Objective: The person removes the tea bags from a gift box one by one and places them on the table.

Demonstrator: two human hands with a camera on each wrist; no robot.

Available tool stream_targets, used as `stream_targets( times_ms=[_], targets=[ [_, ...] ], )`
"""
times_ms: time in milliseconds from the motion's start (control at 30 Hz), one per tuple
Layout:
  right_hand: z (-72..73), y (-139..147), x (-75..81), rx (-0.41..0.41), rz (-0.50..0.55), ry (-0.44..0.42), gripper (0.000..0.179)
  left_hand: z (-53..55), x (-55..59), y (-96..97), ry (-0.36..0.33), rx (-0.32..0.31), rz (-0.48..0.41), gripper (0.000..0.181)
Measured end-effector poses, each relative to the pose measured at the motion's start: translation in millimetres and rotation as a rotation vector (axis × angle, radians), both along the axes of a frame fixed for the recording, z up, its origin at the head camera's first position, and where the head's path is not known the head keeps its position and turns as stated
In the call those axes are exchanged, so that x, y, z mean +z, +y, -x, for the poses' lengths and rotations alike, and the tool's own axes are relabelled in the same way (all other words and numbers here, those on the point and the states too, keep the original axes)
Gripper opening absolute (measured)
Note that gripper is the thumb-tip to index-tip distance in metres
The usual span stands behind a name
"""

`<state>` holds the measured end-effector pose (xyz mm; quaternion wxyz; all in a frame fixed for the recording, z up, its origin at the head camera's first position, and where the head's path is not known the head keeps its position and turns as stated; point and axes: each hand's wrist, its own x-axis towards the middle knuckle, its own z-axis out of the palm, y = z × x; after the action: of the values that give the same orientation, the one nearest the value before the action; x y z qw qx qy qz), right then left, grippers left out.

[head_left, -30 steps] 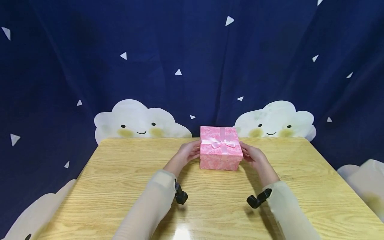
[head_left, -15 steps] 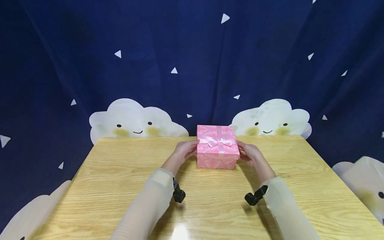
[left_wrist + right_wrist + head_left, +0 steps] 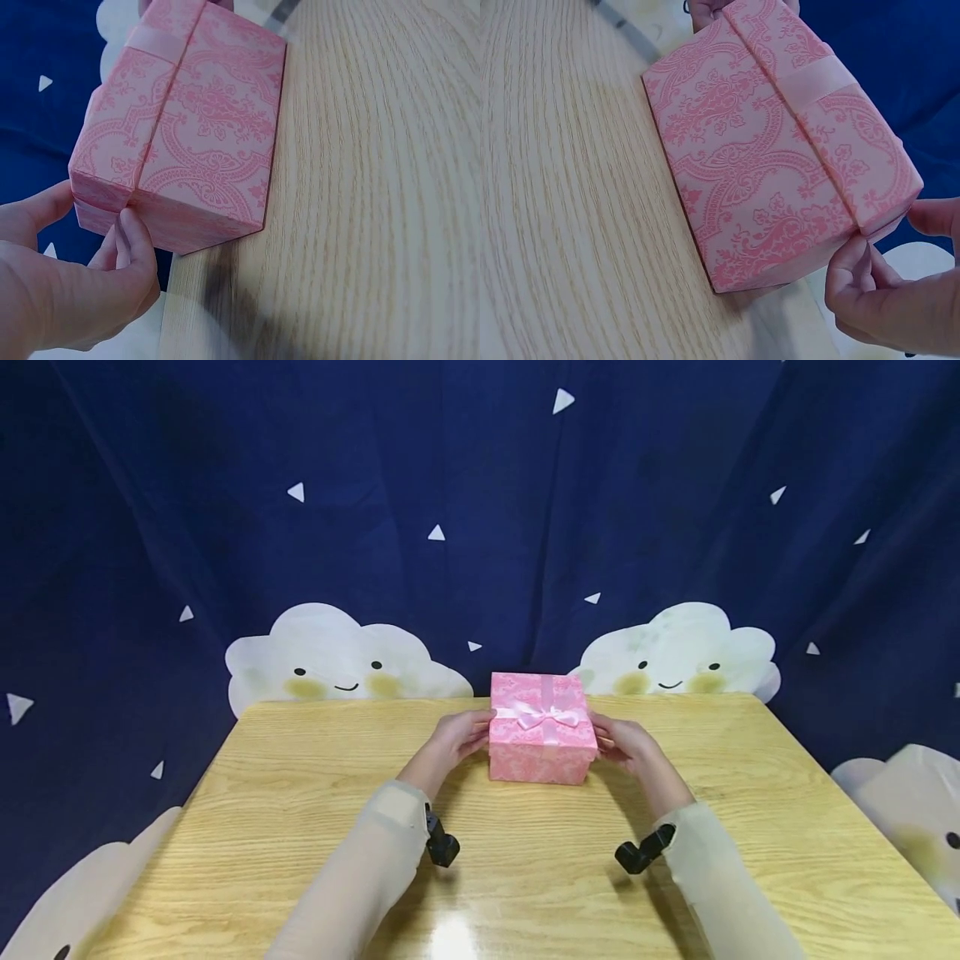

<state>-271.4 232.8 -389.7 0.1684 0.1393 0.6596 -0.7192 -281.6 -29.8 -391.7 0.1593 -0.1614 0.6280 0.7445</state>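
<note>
A pink patterned gift box (image 3: 542, 764) stands on the wooden table near its far edge. Its lid (image 3: 112, 135) sits down over the base, with a pale ribbon and a bow (image 3: 547, 717) on top. My left hand (image 3: 459, 737) is at the left side; in the left wrist view thumb and fingers pinch the lid's corner, one fingertip right at its lower rim. On the opposite side, my right hand (image 3: 626, 745) pinches the lid the same way, a fingertip (image 3: 851, 255) under the lid's edge in the right wrist view. The inside of the box is hidden.
The wooden table (image 3: 315, 827) reaches toward the person on both sides of the arms. Behind its far edge hangs a dark blue curtain (image 3: 480, 468) with white triangles and smiling clouds. Each sleeve carries a black wrist camera (image 3: 444, 847).
The head view has shifted slightly, so the box and hands appear a little further left. Both hands keep their places at the lid, and the box stays on the table.
</note>
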Motion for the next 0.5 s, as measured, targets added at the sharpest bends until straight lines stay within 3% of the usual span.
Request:
stream_targets(
  times_ms=[167,500],
  targets=[
    [-3.9,-1.4,1.4,0.045,-0.011,0.014,0.021,-4.1,0.1,-1.8,0.012,0.002,0.001,0.037],
    [-11.5,-2.7,3.3,0.114,-0.002,0.037,0.013,-12.2,2.0,-8.3,-0.005,-0.008,0.002,0.037]
  ],
)
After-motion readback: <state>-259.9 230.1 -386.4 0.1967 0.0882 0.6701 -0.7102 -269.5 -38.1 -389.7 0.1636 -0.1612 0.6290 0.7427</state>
